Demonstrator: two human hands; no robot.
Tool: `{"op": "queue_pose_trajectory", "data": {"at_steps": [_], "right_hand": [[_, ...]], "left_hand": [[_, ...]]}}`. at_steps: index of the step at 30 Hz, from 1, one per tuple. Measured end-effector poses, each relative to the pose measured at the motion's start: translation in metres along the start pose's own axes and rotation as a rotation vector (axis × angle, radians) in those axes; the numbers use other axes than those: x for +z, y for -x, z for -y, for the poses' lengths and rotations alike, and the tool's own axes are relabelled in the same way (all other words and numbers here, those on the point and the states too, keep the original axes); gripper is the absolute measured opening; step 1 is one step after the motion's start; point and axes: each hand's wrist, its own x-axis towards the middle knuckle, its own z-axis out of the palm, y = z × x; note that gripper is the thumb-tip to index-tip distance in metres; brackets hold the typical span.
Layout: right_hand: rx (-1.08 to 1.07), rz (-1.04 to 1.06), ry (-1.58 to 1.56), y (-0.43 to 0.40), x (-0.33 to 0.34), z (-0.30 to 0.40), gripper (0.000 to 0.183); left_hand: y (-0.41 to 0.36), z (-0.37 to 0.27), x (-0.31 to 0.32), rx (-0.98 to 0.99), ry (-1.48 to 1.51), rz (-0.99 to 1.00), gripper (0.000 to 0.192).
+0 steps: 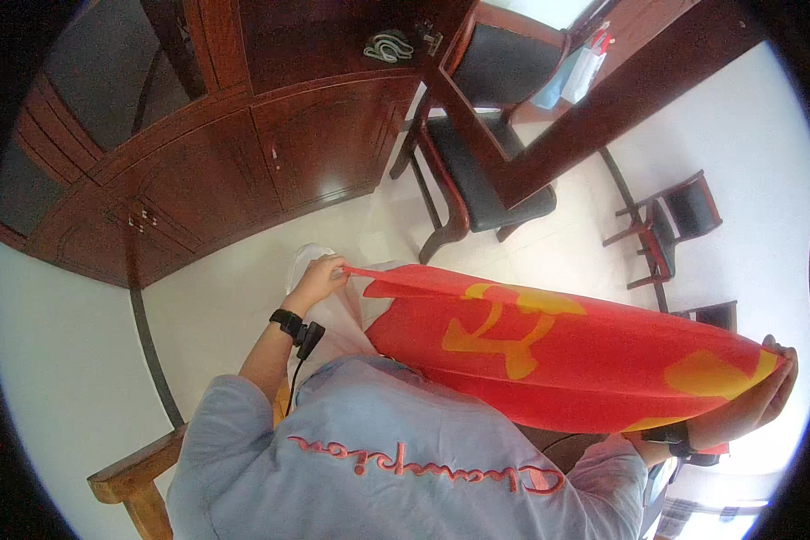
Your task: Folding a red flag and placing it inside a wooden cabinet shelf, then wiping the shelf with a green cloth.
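Note:
A red cloth flag (405, 324) with a yellow emblem that looks like a hammer and sickle stretches across my lap, folded lengthwise in loose layers. My left hand (320, 275) pinches one narrow end of it between thumb and fingers, above my white trousers. At the far right, my right hand (777, 386) grips the opposite end, near a yellow patch of the print. The cloth spans the gap between both hands and sags slightly along its lower edge. Each wrist wears a black strap; a small black device with a cable hangs from the left one.
A dark wooden cabinet (331, 148) with closed lower doors stands ahead, a coiled pale strap or cord (388, 47) on its ledge. A dark wooden table edge (580, 101) juts in above a black-seated armchair (472, 169). More chairs (668, 229) line the right wall. A wooden armrest (138, 466) is at lower left.

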Motion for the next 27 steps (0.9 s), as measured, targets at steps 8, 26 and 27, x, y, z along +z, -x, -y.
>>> {"op": "queue_pose_trajectory", "data": {"at_steps": [8, 26, 27], "right_hand": [[0.057, -0.171, 0.198, -0.002, -0.012, 0.006, 0.031], [-0.175, -0.056, 0.368, -0.007, -0.071, 0.000, 0.027], [-0.178, -0.057, 0.377, -0.007, -0.073, 0.001, 0.027]], "left_hand": [[-0.007, -0.054, -0.012, -0.147, 0.388, -0.269, 0.018], [-0.037, -0.061, 0.076, 0.288, -0.088, 0.398, 0.033], [-0.040, -0.060, 0.081, 0.306, -0.108, 0.397, 0.035]]}}
